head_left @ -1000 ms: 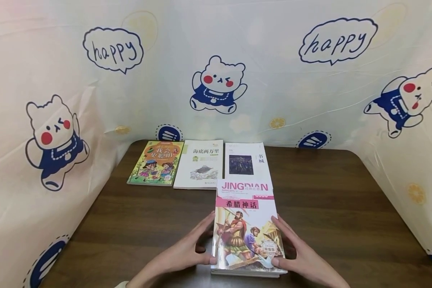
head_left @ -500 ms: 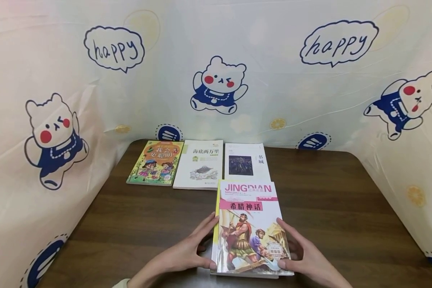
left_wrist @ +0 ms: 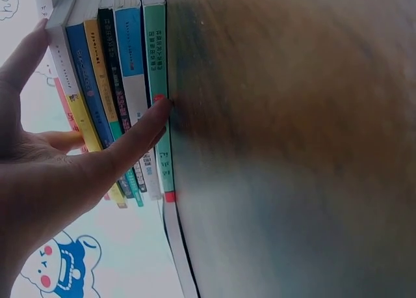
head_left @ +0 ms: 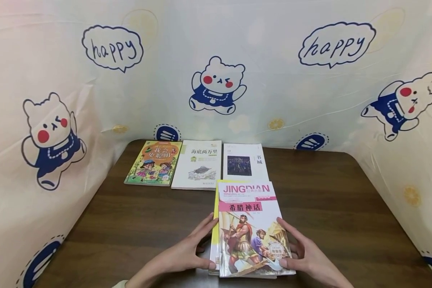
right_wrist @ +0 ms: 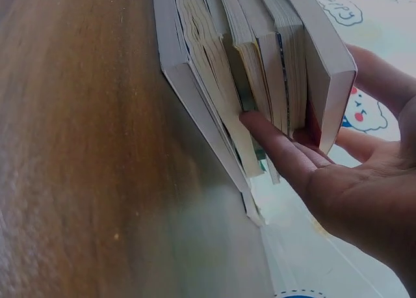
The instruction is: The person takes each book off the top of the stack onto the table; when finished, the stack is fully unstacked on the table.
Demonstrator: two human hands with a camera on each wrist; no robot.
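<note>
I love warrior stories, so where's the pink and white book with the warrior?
In the head view, the pink and white warrior book lies just right of centre, atop the book stack, between the left hand and right hand.

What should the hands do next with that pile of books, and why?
I'd probably nudge the top book a little left with the right hand while the left hand steadies the pile of books. A yellow-edged book sticks out past its left side, so the pile looks crooked, and the right hand is at its right edge.
</note>
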